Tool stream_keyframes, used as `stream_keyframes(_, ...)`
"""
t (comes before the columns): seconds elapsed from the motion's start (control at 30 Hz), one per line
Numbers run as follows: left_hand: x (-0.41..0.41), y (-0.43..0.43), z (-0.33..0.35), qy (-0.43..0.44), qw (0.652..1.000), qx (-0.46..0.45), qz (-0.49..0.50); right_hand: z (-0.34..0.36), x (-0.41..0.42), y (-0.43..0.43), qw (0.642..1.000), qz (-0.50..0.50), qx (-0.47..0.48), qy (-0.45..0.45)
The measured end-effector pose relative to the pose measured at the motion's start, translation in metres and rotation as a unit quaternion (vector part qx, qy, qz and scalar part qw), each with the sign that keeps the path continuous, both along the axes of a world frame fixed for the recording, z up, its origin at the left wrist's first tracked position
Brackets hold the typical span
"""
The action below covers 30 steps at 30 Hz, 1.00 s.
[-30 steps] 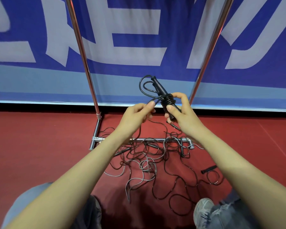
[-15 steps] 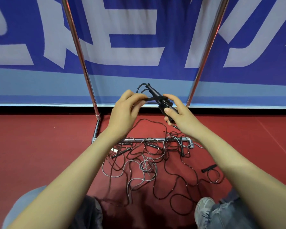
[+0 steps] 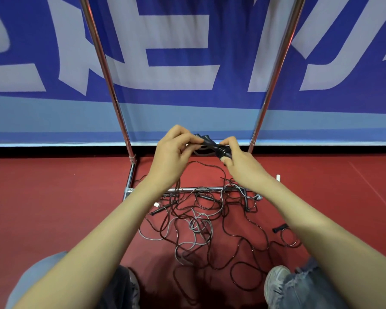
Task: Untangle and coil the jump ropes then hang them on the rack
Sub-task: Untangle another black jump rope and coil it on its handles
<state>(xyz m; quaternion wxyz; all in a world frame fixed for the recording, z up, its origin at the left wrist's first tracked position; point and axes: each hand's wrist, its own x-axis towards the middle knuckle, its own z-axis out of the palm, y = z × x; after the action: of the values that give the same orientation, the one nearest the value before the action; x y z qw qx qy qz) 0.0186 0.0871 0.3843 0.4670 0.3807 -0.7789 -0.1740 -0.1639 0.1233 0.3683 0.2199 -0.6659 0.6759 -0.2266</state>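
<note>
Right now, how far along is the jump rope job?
Done: nothing hangs on the visible rack poles. In hand: one black jump rope, wound around its handles, gripped by left hand and right hand. Left: the black and grey rope tangle on the floor.

Here come your jeans [image 3: 305,288] — faded blue denim, frayed and ragged at the right cuff, paler over the left knee [image 3: 36,277]. A grey sneaker [image 3: 276,284] peeks out on your right. Both forearms are bare — all the way to your left hand [image 3: 174,150] and right hand [image 3: 241,162].
</note>
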Motion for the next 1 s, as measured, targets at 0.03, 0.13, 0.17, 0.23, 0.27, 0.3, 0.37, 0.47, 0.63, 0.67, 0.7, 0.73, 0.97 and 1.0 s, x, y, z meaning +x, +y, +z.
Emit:
stream_keyframes(0.03, -0.001, 0.000, -0.002, -0.008, 1.000, -0.008, -0.007, 0.000, 0.000, 0.000, 1.000, -0.004, -0.002, 0.006)
stream_keyframes(0.13, -0.005, 0.007, -0.004, 0.018, 0.998, 0.052, -0.010, 0.002, -0.005, -0.005, 0.997, -0.031, -0.003, -0.065)
stream_keyframes(0.17, -0.006, 0.009, -0.004, 0.035, 0.994, 0.099, 0.004, 0.002, -0.007, -0.007, 0.993, -0.040, -0.011, -0.107)
stream_keyframes(0.23, -0.007, 0.008, -0.006, 0.090, 0.970, 0.224, 0.021, 0.004, -0.008, -0.008, 0.978, -0.035, -0.020, -0.206)
stream_keyframes(0.27, -0.006, 0.007, -0.006, 0.131, 0.949, 0.287, 0.013, 0.004, -0.007, -0.008, 0.966, -0.022, -0.018, -0.257)
stream_keyframes(0.3, -0.006, 0.005, -0.006, 0.172, 0.926, 0.336, 0.002, 0.005, -0.005, -0.007, 0.951, -0.011, -0.014, -0.309)
stream_keyframes(0.37, -0.006, 0.001, -0.007, 0.224, 0.895, 0.386, -0.005, 0.008, -0.001, -0.005, 0.910, 0.002, -0.003, -0.414)
stream_keyframes(0.47, -0.007, -0.001, -0.008, 0.255, 0.866, 0.429, -0.041, 0.013, 0.004, -0.001, 0.833, 0.033, 0.020, -0.551)
stream_keyframes(0.63, -0.002, -0.006, -0.004, 0.270, 0.801, 0.515, -0.140, 0.011, 0.007, 0.001, 0.761, 0.070, 0.074, -0.641)
stream_keyframes(0.67, -0.001, -0.006, -0.004, 0.254, 0.811, 0.506, -0.148, 0.010, 0.007, 0.001, 0.756, 0.072, 0.079, -0.646)
stream_keyframes(0.7, -0.001, -0.006, -0.005, 0.236, 0.823, 0.494, -0.153, 0.009, 0.007, 0.001, 0.755, 0.073, 0.080, -0.646)
stream_keyframes(0.73, -0.002, -0.004, -0.005, 0.221, 0.832, 0.485, -0.154, 0.008, 0.007, 0.001, 0.757, 0.073, 0.079, -0.645)
stream_keyframes(0.97, -0.012, 0.000, -0.012, 0.254, 0.862, 0.430, -0.083, 0.005, 0.012, 0.000, 0.787, 0.071, 0.064, -0.609)
stream_keyframes(1.0, -0.013, 0.000, -0.013, 0.253, 0.861, 0.432, -0.086, 0.006, 0.012, 0.000, 0.793, 0.075, 0.062, -0.602)
